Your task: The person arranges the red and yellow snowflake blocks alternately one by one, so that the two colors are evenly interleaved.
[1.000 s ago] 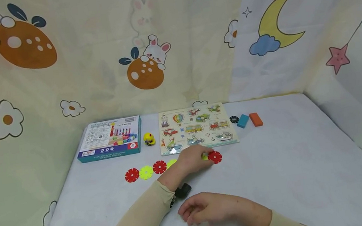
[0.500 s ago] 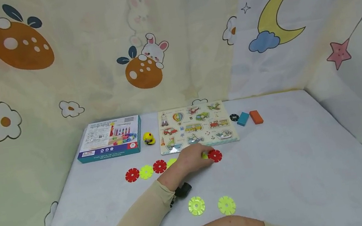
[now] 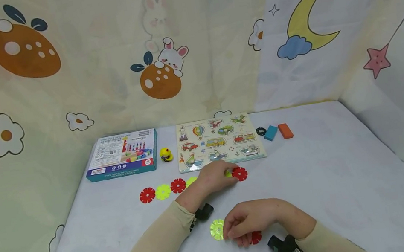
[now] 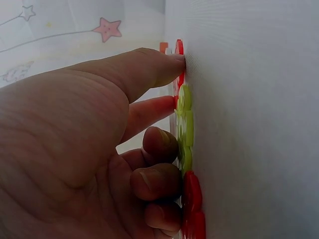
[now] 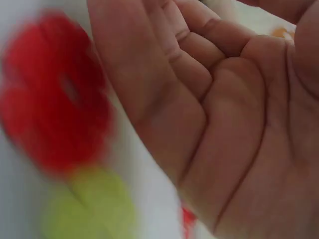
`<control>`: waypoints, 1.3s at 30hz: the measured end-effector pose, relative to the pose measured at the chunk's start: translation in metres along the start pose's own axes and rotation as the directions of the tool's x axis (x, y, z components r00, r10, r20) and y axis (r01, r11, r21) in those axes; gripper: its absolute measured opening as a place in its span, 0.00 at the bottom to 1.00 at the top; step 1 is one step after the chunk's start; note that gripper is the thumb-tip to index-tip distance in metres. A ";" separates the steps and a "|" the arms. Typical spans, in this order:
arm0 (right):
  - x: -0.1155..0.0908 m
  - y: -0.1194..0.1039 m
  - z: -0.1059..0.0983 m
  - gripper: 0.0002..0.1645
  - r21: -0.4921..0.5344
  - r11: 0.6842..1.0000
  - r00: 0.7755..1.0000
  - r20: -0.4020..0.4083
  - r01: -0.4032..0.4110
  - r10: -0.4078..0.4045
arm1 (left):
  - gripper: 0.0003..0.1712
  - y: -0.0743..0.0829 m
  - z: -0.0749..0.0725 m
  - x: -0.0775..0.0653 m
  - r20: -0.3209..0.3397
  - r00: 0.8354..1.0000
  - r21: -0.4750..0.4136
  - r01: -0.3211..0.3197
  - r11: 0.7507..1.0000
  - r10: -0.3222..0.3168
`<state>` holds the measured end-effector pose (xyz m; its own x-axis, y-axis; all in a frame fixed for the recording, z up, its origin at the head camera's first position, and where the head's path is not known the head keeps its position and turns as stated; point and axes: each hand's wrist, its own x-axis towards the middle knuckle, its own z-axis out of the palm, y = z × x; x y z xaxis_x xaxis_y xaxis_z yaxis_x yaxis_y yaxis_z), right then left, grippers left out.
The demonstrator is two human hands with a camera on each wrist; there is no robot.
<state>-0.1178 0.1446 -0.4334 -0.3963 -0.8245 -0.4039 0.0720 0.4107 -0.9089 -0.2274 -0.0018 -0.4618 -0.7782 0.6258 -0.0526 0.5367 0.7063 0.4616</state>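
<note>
Red and yellow-green flower-shaped plastic discs lie in a row across the table. My left hand pinches the red flower-shaped disc at the row's right end between thumb and index finger. Its other fingers curl beside the row, and the hand covers the row's middle. Nearer me, my right hand is bent at the wrist, its fingertips right at the edge of a green flower-shaped disc. Another red flower-shaped disc shows partly under this hand. It appears blurred in the right wrist view, overlapping a green disc. I cannot tell whether the right fingers hold anything.
Along the back of the table stand a boxed set, a yellow toy duck and a vehicle puzzle board. To their right lie a black round chip, a blue block and an orange block.
My right hand drew back toward me, then came forward over the near discs. A red disc now shows under it, where a green one was visible. My left hand stays in place.
</note>
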 end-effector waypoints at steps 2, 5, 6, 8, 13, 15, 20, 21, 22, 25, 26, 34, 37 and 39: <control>-0.009 -0.002 -0.009 0.09 -0.109 0.993 0.992 -0.123 -0.042 0.029 | 0.25 0.000 0.000 0.000 0.002 1.000 0.003 -0.002 1.000 0.002; -0.021 -0.001 -0.022 0.09 -0.254 0.955 0.953 -0.295 -0.155 0.076 | 0.25 0.000 0.000 0.001 0.002 1.000 0.005 -0.006 1.000 0.006; -0.025 0.000 -0.024 0.11 -0.299 0.934 0.938 -0.335 -0.198 0.092 | 0.25 0.000 0.000 0.001 0.003 1.000 0.004 -0.007 1.000 0.007; -0.030 0.001 -0.027 0.16 -0.347 0.892 0.910 -0.389 -0.291 0.146 | 0.25 0.000 0.000 0.000 0.004 1.000 0.003 -0.009 1.000 0.009; -0.030 -0.003 -0.016 0.27 -0.431 0.755 0.829 -0.496 -0.494 0.260 | 0.25 0.001 -0.001 -0.001 0.011 1.000 -0.007 -0.014 1.000 0.015; -0.027 -0.005 -0.011 0.27 -0.453 0.704 0.796 -0.542 -0.547 0.269 | 0.25 0.001 -0.001 -0.001 0.012 1.000 -0.008 -0.016 1.000 0.016; -0.026 -0.009 -0.009 0.25 -0.447 0.632 0.717 -0.647 -0.633 0.261 | 0.26 0.001 -0.001 0.000 0.017 1.000 -0.020 -0.006 1.000 0.006; -0.027 -0.009 -0.010 0.26 -0.442 0.610 0.694 -0.670 -0.658 0.263 | 0.26 0.001 -0.001 0.000 0.017 1.000 -0.022 -0.003 1.000 0.004; -0.027 -0.009 -0.011 0.27 -0.434 0.586 0.669 -0.693 -0.684 0.269 | 0.26 0.000 -0.001 -0.001 0.019 1.000 -0.023 0.000 1.000 0.001; -0.030 -0.007 -0.014 0.31 -0.402 0.504 0.590 -0.751 -0.764 0.295 | 0.26 0.001 0.000 0.000 0.020 1.000 -0.020 0.004 1.000 -0.003; -0.031 -0.007 -0.015 0.33 -0.392 0.482 0.570 -0.762 -0.783 0.306 | 0.26 0.001 0.000 0.000 0.020 1.000 -0.020 0.005 1.000 -0.004; -0.037 -0.002 -0.023 0.31 -0.343 0.574 0.592 -0.738 -0.743 0.324 | 0.26 -0.001 0.002 0.001 0.017 1.000 -0.022 0.003 1.000 -0.002; -0.040 -0.001 -0.031 0.24 -0.293 0.697 0.626 -0.726 -0.655 0.283 | 0.26 -0.002 0.003 0.001 0.013 1.000 -0.021 0.005 1.000 -0.005; -0.044 0.001 -0.039 0.21 -0.238 0.771 0.629 -0.733 -0.591 0.257 | 0.26 -0.002 0.003 0.001 0.010 1.000 -0.020 0.006 1.000 -0.006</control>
<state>-0.1358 0.1964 -0.4126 -0.9021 -0.1279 -0.4120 0.0724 0.8966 -0.4369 -0.2276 -0.0014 -0.4656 -0.7779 0.6252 -0.0642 0.5255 0.7031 0.4791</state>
